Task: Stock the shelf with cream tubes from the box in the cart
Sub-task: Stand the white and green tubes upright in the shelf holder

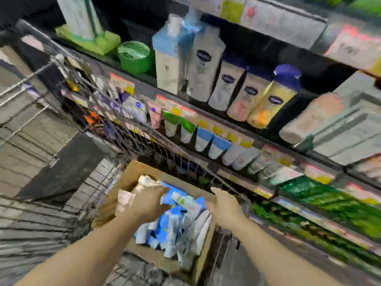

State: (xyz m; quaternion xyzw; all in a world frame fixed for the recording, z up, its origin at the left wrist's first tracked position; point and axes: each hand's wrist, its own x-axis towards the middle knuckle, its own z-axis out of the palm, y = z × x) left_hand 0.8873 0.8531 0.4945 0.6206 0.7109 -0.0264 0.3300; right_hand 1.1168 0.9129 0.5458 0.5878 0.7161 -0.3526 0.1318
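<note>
A cardboard box (135, 172) sits in the wire cart (97, 112), full of blue and white cream tubes (185, 223). My left hand (148, 205) hovers over the box's left half and grips a bundle of pale tubes (125, 200) that stick out past its far side. At the box's right wall is my right hand (224, 209), its fingers stretched forward with nothing in them. A row of similar tubes (206, 141) with green and blue caps hangs on the shelf (243, 139) just beyond the cart. The whole view is blurred by motion.
Tall lotion bottles (206, 65) and a green jar (135, 56) stand on the shelf above. Green packs (321, 203) fill the lower shelf at right. Price tags line the shelf edges. Tiled floor (31, 141) lies left of the cart.
</note>
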